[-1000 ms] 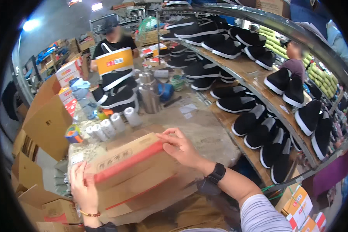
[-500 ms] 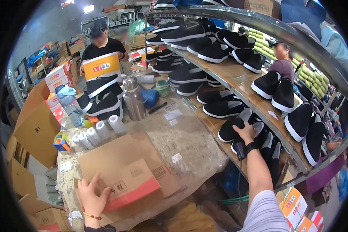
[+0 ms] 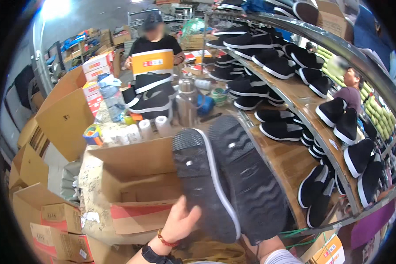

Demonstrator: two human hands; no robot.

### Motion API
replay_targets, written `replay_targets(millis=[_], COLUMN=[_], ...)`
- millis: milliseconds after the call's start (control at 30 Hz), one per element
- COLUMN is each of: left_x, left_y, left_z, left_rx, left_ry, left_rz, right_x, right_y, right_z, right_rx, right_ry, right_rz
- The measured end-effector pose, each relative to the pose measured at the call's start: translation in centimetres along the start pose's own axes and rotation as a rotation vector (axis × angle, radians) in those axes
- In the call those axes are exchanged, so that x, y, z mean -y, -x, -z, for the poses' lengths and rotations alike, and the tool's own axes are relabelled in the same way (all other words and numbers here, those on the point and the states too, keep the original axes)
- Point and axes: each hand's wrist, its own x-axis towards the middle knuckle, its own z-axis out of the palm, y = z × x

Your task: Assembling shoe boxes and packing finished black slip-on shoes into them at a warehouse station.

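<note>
A pair of black slip-on shoes [image 3: 251, 185] is lifted up close, its dark ridged soles facing me and a white edge along one sole. My right hand [image 3: 263, 247] holds the pair from behind; the fingers are hidden by the shoes and only the wrist area shows. Beside the left shoe my left hand [image 3: 182, 222] is open, thumb and fingers apart, with nothing in it. Left of the shoes an open brown cardboard box [image 3: 138, 160] with a red band stands on the table, its inside visible.
A metal rack [image 3: 290, 103] of black shoes runs along the right. At the table's back are a steel flask [image 3: 187, 103], white rolls [image 3: 163, 126], a tape dispenser [image 3: 93, 134] and a water jug [image 3: 112, 99]. A co-worker [image 3: 154, 48] holds a yellow-and-white box. Cartons [image 3: 59, 240] stand lower left.
My right hand has taken a pair of shoes off the rack and brought it left over the table. The flattened box now stands open. My left hand has moved right, off the cardboard.
</note>
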Motion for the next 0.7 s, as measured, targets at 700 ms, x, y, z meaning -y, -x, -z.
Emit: replay_targets(millis=[700], left_x=[2.3], left_y=[0.9], left_z=[10.1], left_rx=[-0.107], left_ry=[-1.503], left_rz=[-0.562], right_x=[-7.7], right_y=[-6.3], right_z=[-12.8], right_rx=[0.212], right_ry=[1.272], right_rz=[0.774])
